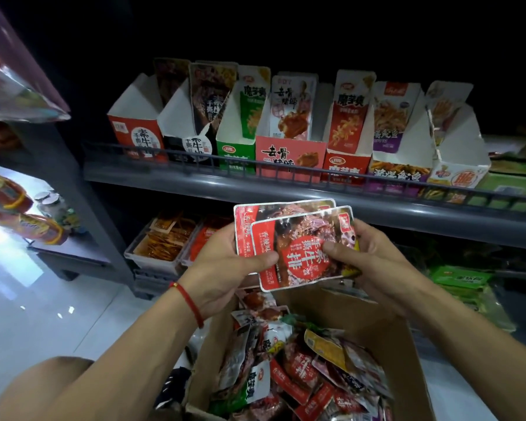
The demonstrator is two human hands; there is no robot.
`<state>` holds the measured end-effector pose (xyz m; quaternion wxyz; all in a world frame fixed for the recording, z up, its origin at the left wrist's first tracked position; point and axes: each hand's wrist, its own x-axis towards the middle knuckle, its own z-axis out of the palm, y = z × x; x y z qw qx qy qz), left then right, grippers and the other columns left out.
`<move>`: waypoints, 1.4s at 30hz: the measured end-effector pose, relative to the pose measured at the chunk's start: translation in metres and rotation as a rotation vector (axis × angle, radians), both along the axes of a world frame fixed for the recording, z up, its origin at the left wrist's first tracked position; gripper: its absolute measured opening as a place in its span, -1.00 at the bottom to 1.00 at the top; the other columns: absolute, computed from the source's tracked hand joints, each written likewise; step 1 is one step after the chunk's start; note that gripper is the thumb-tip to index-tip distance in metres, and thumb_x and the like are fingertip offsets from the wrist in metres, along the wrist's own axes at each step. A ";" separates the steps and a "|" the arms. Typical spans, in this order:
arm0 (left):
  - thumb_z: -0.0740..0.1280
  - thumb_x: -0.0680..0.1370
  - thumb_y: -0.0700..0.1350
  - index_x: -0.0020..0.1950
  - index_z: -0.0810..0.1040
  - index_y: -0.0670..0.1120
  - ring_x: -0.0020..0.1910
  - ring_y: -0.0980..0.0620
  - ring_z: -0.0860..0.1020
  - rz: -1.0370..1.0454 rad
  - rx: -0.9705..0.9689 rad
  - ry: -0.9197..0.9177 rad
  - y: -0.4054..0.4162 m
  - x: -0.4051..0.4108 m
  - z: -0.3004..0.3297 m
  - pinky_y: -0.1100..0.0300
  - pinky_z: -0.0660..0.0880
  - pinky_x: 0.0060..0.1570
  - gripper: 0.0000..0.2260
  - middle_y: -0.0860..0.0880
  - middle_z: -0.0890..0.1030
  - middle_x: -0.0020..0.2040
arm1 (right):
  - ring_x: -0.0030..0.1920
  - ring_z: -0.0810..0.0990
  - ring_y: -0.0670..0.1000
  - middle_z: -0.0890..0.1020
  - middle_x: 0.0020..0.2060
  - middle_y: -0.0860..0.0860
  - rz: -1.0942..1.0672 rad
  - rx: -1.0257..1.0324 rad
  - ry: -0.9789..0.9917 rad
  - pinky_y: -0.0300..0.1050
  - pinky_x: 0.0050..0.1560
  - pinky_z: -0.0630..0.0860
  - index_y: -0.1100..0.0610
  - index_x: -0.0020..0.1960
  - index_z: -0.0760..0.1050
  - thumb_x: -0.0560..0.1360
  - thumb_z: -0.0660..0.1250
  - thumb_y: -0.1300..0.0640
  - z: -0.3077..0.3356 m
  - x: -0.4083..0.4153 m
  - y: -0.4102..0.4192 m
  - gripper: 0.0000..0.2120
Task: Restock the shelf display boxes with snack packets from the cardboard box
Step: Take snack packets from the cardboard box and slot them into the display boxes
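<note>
Head view. Both hands are raised between the shelf (286, 185) and the carton (377, 335), holding 2 red packets (298, 238) as a fanned pair, front one overlapping the rear one.

Left hand (225, 268): grip pinching the packets at their left edge, thumb on the front face near the lower left, other fingers behind the packets and out of sight. A red string band (189, 302) sits on this wrist.

Right hand (374, 259): grip pinching the front packet at its right edge, thumb on the face near the centre print, fingers wrapped behind.

Above the grip: a row of 7 open display boxes stands on the shelf behind a rail. Leftmost is a red box (137, 129), next a black box (189, 138), then a green box (237, 138). Packets stand upright in the boxes. The red box carries the same round print as the held packets.

Below the grip: the carton is open and holds a loose heap of mixed packets (301, 375), red, green, yellow and white, lying at all angles.

Left of the grip, lower shelf level: a clear tray (161, 250) with orange sachets. Right of the grip: green packs (462, 278) stacked on the lower shelf.
</note>
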<state>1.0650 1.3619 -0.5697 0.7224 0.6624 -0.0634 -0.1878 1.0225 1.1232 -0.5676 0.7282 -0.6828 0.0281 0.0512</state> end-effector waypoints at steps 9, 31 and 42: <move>0.30 0.65 -0.17 0.35 0.51 -0.06 0.12 -0.18 0.69 -0.009 -0.252 0.003 0.044 0.017 0.041 -0.13 0.68 -0.06 -0.74 -0.14 0.70 0.18 | 0.11 0.71 0.09 0.72 0.09 0.04 -0.091 -0.113 -0.161 0.21 0.18 0.59 0.11 0.28 0.46 0.46 0.46 0.20 0.060 0.036 0.066 -0.59; 0.33 0.64 -0.18 0.14 0.49 -0.03 -0.09 -0.06 0.65 0.822 -0.390 0.036 0.149 0.100 0.063 0.05 0.65 -0.18 -0.89 -0.17 0.65 0.10 | 0.01 0.70 0.09 0.71 0.00 0.05 -0.166 -0.802 -0.389 0.10 0.07 0.64 0.10 0.13 0.60 0.40 0.56 -0.03 0.227 0.241 0.206 -0.63; 0.34 0.60 -0.24 0.14 0.53 -0.04 -0.09 -0.01 0.58 0.896 -0.338 0.070 0.163 0.112 0.066 0.01 0.62 -0.04 -0.84 -0.09 0.60 -0.02 | 0.55 0.25 0.10 0.27 0.57 0.13 0.050 -1.257 -0.223 -0.11 0.46 0.21 0.17 0.59 0.21 0.62 0.33 -0.05 0.225 0.340 0.256 -0.35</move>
